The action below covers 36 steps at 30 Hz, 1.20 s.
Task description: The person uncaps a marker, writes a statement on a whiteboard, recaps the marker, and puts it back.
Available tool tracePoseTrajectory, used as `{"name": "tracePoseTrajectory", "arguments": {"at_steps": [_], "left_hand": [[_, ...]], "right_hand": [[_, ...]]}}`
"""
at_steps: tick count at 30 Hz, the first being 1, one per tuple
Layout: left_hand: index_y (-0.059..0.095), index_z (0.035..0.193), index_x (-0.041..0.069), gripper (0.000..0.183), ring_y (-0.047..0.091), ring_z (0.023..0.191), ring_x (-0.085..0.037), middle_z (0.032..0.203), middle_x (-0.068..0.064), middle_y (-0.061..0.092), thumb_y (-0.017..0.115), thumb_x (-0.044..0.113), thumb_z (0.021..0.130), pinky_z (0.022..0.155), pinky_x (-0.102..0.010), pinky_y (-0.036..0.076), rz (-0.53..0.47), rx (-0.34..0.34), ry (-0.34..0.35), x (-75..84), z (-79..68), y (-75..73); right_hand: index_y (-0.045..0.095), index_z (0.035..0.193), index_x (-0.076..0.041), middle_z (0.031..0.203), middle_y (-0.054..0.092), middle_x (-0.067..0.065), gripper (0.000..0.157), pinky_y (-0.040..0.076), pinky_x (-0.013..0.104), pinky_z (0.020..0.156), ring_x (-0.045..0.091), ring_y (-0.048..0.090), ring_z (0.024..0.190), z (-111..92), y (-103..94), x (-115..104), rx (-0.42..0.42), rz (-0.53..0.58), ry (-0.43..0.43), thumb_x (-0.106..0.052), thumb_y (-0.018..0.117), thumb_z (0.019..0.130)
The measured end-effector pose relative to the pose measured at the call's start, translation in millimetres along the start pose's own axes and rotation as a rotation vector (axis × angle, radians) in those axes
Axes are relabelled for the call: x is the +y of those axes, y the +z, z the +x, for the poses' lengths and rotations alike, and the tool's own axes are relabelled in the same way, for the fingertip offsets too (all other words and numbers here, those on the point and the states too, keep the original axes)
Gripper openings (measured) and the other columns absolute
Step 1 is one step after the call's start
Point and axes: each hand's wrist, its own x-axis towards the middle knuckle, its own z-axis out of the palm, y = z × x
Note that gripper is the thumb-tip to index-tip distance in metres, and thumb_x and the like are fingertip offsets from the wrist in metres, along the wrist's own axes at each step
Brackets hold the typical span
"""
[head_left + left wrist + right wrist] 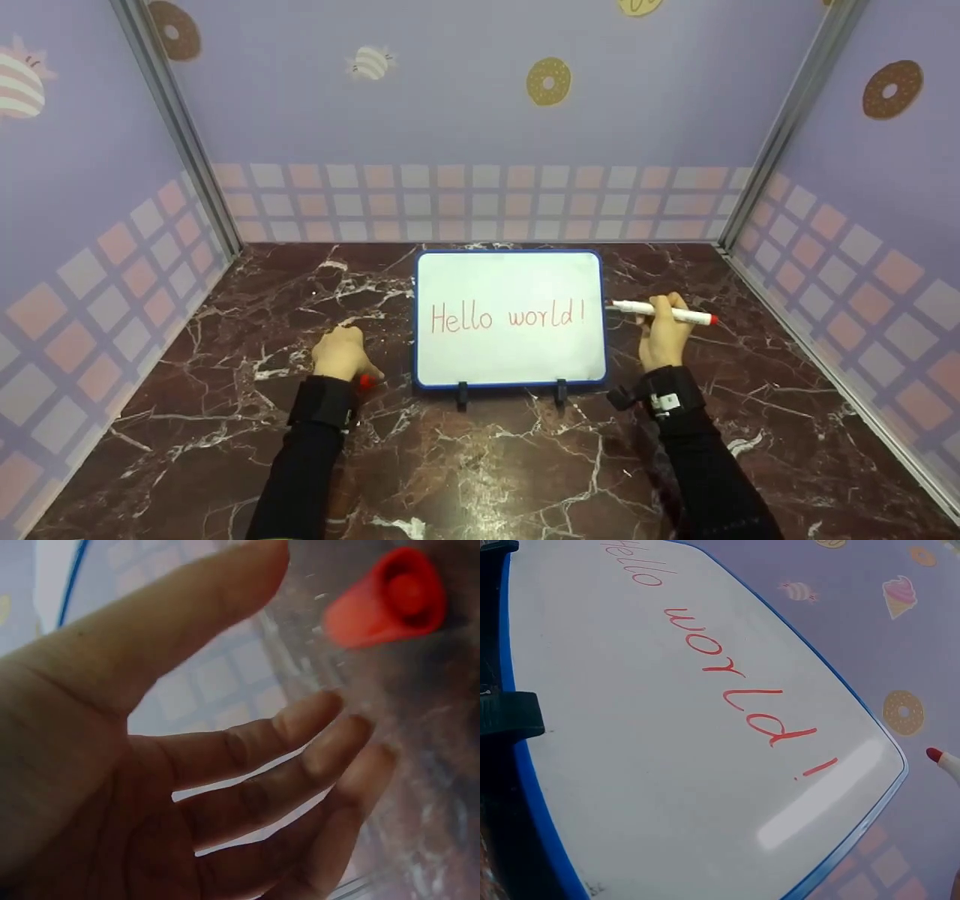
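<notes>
A small whiteboard (pixel 510 277) with a blue frame is propped up in black stand clips, with "Hello world!" (pixel 508 317) written on it in red. To its right, my right hand (pixel 666 334) grips a white marker (pixel 697 316) with a red end. The marker's uncapped red tip (pixel 934 755) shows beside the board's edge in the right wrist view, apart from it. On the left, my left hand (pixel 341 352) hovers at the table with fingers loosely bent and nothing between them. A red marker cap (pixel 386 600) is beside its thumb and fingertips, not touched in the left wrist view.
Dark marbled tabletop (pixel 480 457) lies under everything. Purple printed wall panels (pixel 465 127) enclose the back and both sides, joined by metal corner posts (pixel 795 112). One black stand clip (pixel 514 714) holds the board's lower edge.
</notes>
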Motion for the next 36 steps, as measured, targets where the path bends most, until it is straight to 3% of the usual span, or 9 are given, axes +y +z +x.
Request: {"name": "tracePoseTrajectory", "arguments": {"at_steps": [3,12,18,23,27,30,33,36], "left_hand": [[0.061,0.12,-0.005,0.068,0.057,0.116,-0.052,0.127,-0.031,0.06,0.091,0.031,0.07,0.086,-0.061,0.057,0.014,-0.023,-0.008,0.5,3.1,5.7],[0.064,0.107,-0.006,0.049,0.06,0.109,-0.052,0.116,-0.029,0.064,0.089,0.019,0.073,0.081,-0.06,0.059,-0.024,-0.028,0.009,-1.1,5.9,9.5],[0.064,0.101,-0.005,0.041,0.061,0.109,-0.052,0.117,-0.03,0.064,0.086,0.014,0.072,0.081,-0.059,0.059,-0.048,0.041,0.021,-3.3,4.9,4.0],[0.064,0.095,-0.004,0.033,0.064,0.101,-0.051,0.109,-0.03,0.067,0.082,0.016,0.076,0.078,-0.06,0.058,-0.082,0.207,0.04,-4.0,0.4,-7.5],[0.065,0.084,-0.001,0.025,0.067,0.089,-0.049,0.095,-0.027,0.071,0.081,0.017,0.078,0.071,-0.06,0.057,-0.128,0.402,0.071,-2.5,-6.0,-17.0],[0.069,0.085,0.001,0.02,0.069,0.082,-0.046,0.09,-0.022,0.073,0.08,0.016,0.078,0.067,-0.058,0.057,-0.175,0.523,0.1,3.7,-11.1,-23.1],[0.072,0.091,0.003,0.018,0.07,0.081,-0.042,0.092,-0.019,0.074,0.079,0.014,0.079,0.067,-0.056,0.057,-0.218,0.605,0.153,15.8,-16.3,-28.1],[0.073,0.095,0.006,0.019,0.07,0.081,-0.039,0.094,-0.016,0.074,0.079,0.013,0.078,0.068,-0.052,0.059,-0.234,0.643,0.229,32.9,-22.9,-30.7]], "right_hand": [[0.034,0.056,-0.015,0.049,0.04,-0.005,0.046,0.033,0.013,0.035,0.008,0.044,0.038,0.2,-1.0,0.9,0.003,-0.003,0.001,0.015,0.043,0.09],[0.036,0.056,-0.015,0.048,0.044,-0.004,0.045,0.034,0.014,0.034,0.008,0.044,0.037,0.6,-2.2,3.3,0.027,0.008,0.017,0.015,0.042,0.09],[0.035,0.056,-0.014,0.048,0.042,-0.004,0.045,0.032,0.013,0.035,0.008,0.044,0.037,2.2,-2.8,1.7,0.02,0.015,0.012,0.015,0.043,0.09],[0.034,0.055,-0.014,0.048,0.042,-0.003,0.046,0.03,0.013,0.035,0.009,0.044,0.037,1.5,-1.5,-2.1,0.004,0.019,0.025,0.014,0.042,0.091],[0.036,0.055,-0.013,0.048,0.044,-0.003,0.045,0.028,0.012,0.034,0.008,0.044,0.037,0.7,0.6,-3.9,0.006,0.024,0.038,0.012,0.043,0.092],[0.04,0.055,-0.012,0.048,0.046,-0.001,0.044,0.026,0.012,0.034,0.009,0.044,0.037,-1.9,3.5,-3.9,0.005,0.027,0.051,0.011,0.042,0.093],[0.042,0.057,-0.011,0.048,0.048,-0.001,0.043,0.027,0.012,0.035,0.009,0.045,0.038,-6.5,7.8,-3.0,-0.016,0.029,0.069,0.01,0.041,0.095],[0.042,0.058,-0.012,0.048,0.049,-0.002,0.043,0.028,0.012,0.036,0.008,0.045,0.039,-12.6,13.6,-1.3,-0.046,0.028,0.088,0.01,0.041,0.095]]}}
